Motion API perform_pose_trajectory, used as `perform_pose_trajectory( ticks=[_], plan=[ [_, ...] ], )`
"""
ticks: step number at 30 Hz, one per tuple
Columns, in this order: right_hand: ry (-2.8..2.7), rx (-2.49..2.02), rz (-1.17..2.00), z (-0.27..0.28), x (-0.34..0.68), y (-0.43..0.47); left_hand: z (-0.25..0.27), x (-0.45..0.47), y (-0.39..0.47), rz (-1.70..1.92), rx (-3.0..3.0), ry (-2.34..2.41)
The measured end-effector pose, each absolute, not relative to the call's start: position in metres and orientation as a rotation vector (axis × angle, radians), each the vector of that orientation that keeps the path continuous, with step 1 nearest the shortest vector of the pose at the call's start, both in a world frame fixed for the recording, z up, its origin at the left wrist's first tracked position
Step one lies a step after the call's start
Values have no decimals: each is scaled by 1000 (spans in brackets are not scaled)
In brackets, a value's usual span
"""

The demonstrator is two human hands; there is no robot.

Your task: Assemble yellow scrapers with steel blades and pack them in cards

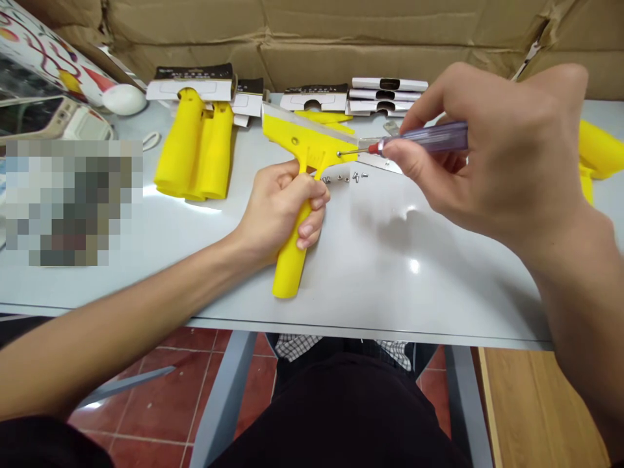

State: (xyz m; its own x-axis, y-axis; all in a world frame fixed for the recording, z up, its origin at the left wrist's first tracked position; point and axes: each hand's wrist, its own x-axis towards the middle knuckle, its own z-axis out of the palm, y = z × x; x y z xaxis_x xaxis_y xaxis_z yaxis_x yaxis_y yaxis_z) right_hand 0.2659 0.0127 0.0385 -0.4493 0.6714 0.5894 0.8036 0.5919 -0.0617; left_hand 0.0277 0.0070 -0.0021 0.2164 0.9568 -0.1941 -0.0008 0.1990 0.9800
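Note:
My left hand grips the handle of a yellow plastic scraper, holding it upright-tilted over the grey table. A metal blade strip runs along the scraper's head. My right hand holds a screwdriver with a clear purple handle. Its thin metal tip points left and touches the right end of the scraper head. Several small screws lie on the table just below the tip.
Two more yellow scraper handles lie at the back left, with carded packaging. Stacked white cards sit at the back centre. Another yellow part lies at the right edge. Cardboard lines the back. A blurred patch covers the left.

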Motion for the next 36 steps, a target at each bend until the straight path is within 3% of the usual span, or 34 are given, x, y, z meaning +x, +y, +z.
perform_pose_trajectory(
  ticks=[9, 16, 22, 29, 36],
  plan=[
    [-2258, -1095, -213, 41, 266, 10, -3, 28, 7, 920, 1151, 1122],
    [-2213, -1200, -413, 38, 268, 14, -2, 28, 6, 913, 1173, 1111],
    [-2247, -1050, -192, 41, 266, 12, -2, 28, 7, 894, 1171, 1137],
    [-2173, -1156, -400, 36, 268, 16, -2, 29, 6, 928, 1172, 1104],
    [-2237, -1023, -193, 39, 268, 13, -1, 28, 6, 912, 1173, 1130]
  ],
)
